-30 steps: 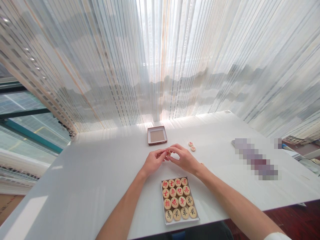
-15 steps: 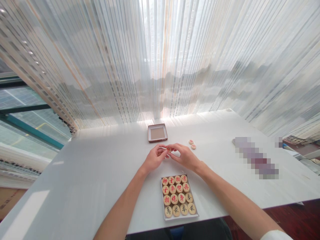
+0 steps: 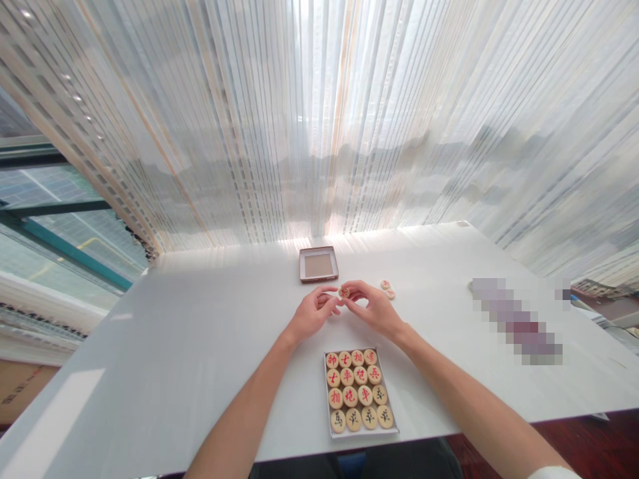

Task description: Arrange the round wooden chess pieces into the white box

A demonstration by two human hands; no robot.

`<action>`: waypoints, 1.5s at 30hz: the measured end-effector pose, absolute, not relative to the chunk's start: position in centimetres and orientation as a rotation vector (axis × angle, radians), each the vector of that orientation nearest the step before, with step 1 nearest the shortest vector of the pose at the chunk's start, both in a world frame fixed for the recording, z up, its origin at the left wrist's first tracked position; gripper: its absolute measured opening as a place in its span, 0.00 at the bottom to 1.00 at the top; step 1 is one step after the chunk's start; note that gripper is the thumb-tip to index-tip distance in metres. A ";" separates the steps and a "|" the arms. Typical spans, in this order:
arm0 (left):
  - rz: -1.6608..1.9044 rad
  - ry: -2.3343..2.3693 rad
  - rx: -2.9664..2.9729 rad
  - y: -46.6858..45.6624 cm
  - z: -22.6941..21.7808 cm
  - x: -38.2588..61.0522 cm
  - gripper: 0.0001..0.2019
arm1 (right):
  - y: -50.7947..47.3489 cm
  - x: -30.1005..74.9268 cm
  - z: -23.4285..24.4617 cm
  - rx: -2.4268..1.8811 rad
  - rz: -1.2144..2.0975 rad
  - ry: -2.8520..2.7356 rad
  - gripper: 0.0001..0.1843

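A shallow white box [image 3: 394, 426] near the table's front edge holds several round wooden chess pieces [image 3: 357, 389] with red and black characters. Just beyond it my left hand [image 3: 312, 316] and my right hand [image 3: 374, 307] meet above the table. Both pinch one round wooden piece [image 3: 344, 291] between their fingertips, its red character facing me. Two loose pieces [image 3: 387, 289] lie on the table right of my right hand.
The brown-rimmed box lid [image 3: 318, 265] lies upside down farther back on the white table [image 3: 190, 346]. A blurred-out object [image 3: 516, 320] lies at the right. Striped sheer curtains [image 3: 319, 120] hang behind the table, with a window at the left.
Both hands have lifted slightly away from me with the piece, and the piece has turned so its red face shows. The camera has shifted a little.
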State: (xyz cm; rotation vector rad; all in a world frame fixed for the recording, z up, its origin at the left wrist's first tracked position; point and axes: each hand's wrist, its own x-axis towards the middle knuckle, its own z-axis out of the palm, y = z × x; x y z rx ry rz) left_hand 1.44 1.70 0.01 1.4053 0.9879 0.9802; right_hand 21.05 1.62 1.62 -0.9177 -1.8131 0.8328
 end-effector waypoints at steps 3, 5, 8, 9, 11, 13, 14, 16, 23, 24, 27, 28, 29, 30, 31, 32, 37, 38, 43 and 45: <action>0.987 1.001 1.393 1.7 0.0 1.5 0.23 | 1.8 21.2 1.5 -0.932 0.853 -1.785 0.11; 0.986 1.001 1.399 1.8 -0.1 1.5 0.22 | 1.9 21.3 1.6 -0.934 0.883 -1.781 0.12; 0.978 1.002 1.411 1.9 -0.2 1.4 0.22 | 1.7 21.6 2.2 -0.936 0.937 -1.789 0.14; 0.974 1.004 1.413 1.9 -0.2 1.4 0.21 | 1.4 21.8 2.5 -0.936 0.949 -1.787 0.14; 0.970 1.008 1.415 1.9 -0.3 1.4 0.21 | 0.4 22.2 3.0 -0.935 0.972 -1.763 0.14; 0.973 1.009 1.420 1.9 -0.4 1.4 0.20 | -1.0 22.8 3.2 -0.948 1.001 -1.710 0.14; 0.978 1.009 1.423 1.9 -0.5 1.4 0.20 | -1.8 23.1 3.1 -0.964 1.020 -1.677 0.14; 0.988 1.004 1.425 2.0 -0.7 1.4 0.20 | -3.6 24.0 2.6 -1.018 1.052 -1.615 0.15; 1.000 0.972 1.416 2.3 -1.6 1.5 0.20 | -9.2 27.1 -0.7 -1.172 1.109 -1.502 0.16; 1.001 0.974 1.421 2.3 -1.6 1.5 0.20 | -9.9 27.3 -1.0 -1.193 1.121 -1.489 0.16; 1.005 0.975 1.448 2.2 -1.6 1.6 0.20 | -11.7 27.6 -1.6 -1.244 1.134 -1.438 0.17; 1.005 0.974 1.456 2.1 -1.5 1.6 0.19 | -12.2 27.5 -1.8 -1.255 1.131 -1.422 0.17; 1.005 0.974 1.462 2.1 -1.5 1.6 0.19 | -12.6 27.4 -1.9 -1.261 1.130 -1.411 0.17; 1.005 0.976 1.466 2.0 -1.4 1.6 0.18 | -13.0 27.3 -1.9 -1.262 1.130 -1.404 0.17; 1.004 0.979 1.470 2.0 -1.4 1.6 0.18 | -13.3 27.1 -2.0 -1.257 1.136 -1.399 0.16; 1.003 0.982 1.473 2.0 -1.4 1.6 0.18 | -13.6 26.9 -2.0 -1.248 1.147 -1.396 0.15; 1.003 0.987 1.486 1.9 -1.4 1.7 0.18 | -14.0 26.2 -1.9 -1.215 1.206 -1.392 0.11; 1.007 0.985 1.490 1.9 -1.4 1.7 0.18 | -13.9 26.2 -1.9 -1.215 1.214 -1.388 0.11; 1.005 0.979 1.492 1.9 -1.5 1.7 0.18 | -13.9 26.2 -1.7 -1.228 1.256 -1.353 0.13; 1.002 0.981 1.495 1.8 -1.4 1.7 0.17 | -13.8 26.2 -1.8 -1.237 1.257 -1.343 0.15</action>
